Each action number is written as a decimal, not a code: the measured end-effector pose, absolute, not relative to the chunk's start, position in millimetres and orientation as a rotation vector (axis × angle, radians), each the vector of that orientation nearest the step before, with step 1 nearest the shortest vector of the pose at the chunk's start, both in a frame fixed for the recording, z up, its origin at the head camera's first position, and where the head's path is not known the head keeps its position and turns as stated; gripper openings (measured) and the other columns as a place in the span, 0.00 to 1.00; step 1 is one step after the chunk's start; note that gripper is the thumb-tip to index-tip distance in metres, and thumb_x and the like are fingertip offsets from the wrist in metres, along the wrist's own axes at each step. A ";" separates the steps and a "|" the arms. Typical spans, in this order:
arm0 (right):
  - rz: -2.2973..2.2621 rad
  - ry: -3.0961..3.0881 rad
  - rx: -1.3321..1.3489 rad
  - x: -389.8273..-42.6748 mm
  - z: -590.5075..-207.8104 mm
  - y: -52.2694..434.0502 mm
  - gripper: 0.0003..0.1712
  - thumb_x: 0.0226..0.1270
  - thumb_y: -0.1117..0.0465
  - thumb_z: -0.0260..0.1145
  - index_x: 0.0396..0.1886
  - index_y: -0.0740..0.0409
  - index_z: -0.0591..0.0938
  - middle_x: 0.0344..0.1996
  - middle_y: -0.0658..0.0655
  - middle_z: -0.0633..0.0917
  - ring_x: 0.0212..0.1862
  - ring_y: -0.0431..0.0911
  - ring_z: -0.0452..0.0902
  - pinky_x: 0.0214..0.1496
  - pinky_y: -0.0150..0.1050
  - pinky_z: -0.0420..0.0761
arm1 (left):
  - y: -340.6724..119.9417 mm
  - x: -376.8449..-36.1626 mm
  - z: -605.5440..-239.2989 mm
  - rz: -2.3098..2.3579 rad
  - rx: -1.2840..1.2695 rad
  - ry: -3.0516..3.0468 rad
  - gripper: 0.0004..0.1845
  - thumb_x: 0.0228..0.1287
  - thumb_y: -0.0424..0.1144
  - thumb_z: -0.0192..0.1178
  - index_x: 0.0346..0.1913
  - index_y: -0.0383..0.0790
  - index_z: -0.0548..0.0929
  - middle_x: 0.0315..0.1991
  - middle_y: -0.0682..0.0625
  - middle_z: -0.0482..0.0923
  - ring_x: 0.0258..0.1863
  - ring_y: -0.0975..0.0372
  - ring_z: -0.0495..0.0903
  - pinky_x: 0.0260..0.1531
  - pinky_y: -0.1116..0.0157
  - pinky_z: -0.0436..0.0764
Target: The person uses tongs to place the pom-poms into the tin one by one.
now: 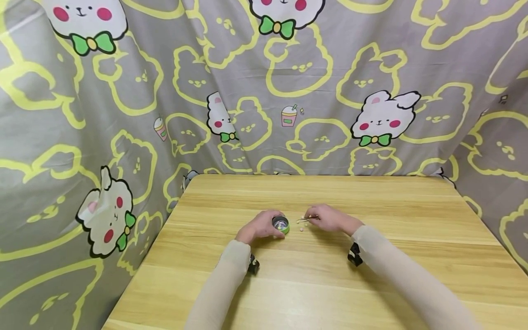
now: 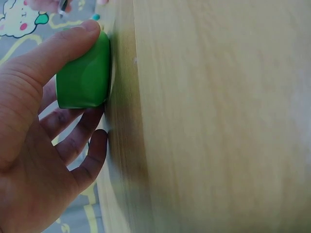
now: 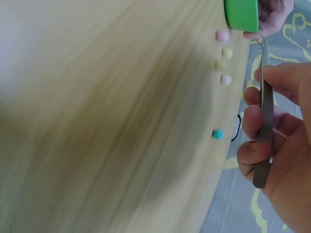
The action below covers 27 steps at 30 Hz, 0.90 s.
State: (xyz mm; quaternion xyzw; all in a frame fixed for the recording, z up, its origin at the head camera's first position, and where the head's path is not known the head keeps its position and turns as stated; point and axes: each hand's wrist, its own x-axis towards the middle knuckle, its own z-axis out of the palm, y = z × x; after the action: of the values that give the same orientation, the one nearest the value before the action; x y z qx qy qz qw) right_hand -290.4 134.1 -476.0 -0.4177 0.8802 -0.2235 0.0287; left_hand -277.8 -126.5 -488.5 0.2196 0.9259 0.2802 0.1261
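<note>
My left hand (image 1: pixel 264 223) grips a small round green container (image 2: pixel 83 77) on the table, thumb on one side and fingers around the other. Its inside is shiny metal, and several small pale balls (image 1: pixel 282 227) lie at the bottom. My right hand (image 1: pixel 327 218) holds metal tweezers (image 3: pixel 266 111) between thumb and fingers, their bent tips pointing toward the container. On the wood between the hands lie a pink ball (image 3: pixel 222 35), a yellow ball (image 3: pixel 227 53), a second yellowish ball (image 3: pixel 221 65) and a white ball (image 3: pixel 226 79). A teal ball (image 3: pixel 218 134) sits apart from them.
The wooden table (image 1: pixel 305 284) spreads out around both hands. A patterned grey curtain (image 1: pixel 305 151) hangs along its back edge and at both sides. Dark wrist devices show under the left cuff (image 1: pixel 253 265) and the right cuff (image 1: pixel 354 255).
</note>
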 end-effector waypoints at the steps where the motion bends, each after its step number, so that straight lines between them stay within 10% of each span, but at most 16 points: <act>1: -0.680 2.713 -1.286 -290.1 -476.4 136.2 0.08 0.66 0.65 0.60 0.41 0.57 0.83 0.37 0.51 0.81 0.39 0.43 0.76 0.41 0.42 0.77 | -126.6 -277.6 -488.5 0.817 0.640 2.696 0.32 0.43 0.45 0.77 0.54 0.44 0.78 0.48 0.53 0.78 0.48 0.62 0.75 0.52 0.63 0.72; 27: -0.585 2.712 -1.266 -285.8 -490.3 145.1 0.06 0.66 0.63 0.62 0.39 0.53 0.83 0.36 0.49 0.82 0.40 0.43 0.77 0.43 0.43 0.77 | -128.1 -278.8 -491.6 0.866 0.607 2.667 0.32 0.43 0.45 0.77 0.54 0.46 0.77 0.48 0.55 0.78 0.48 0.63 0.75 0.52 0.64 0.71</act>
State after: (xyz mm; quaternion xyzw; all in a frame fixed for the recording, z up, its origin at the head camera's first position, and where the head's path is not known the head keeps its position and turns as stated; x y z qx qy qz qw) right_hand -285.8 145.1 -490.3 -0.4148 0.8883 -0.1915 0.0460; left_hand -278.8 -128.1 -491.6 0.2095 0.9209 0.2992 0.1361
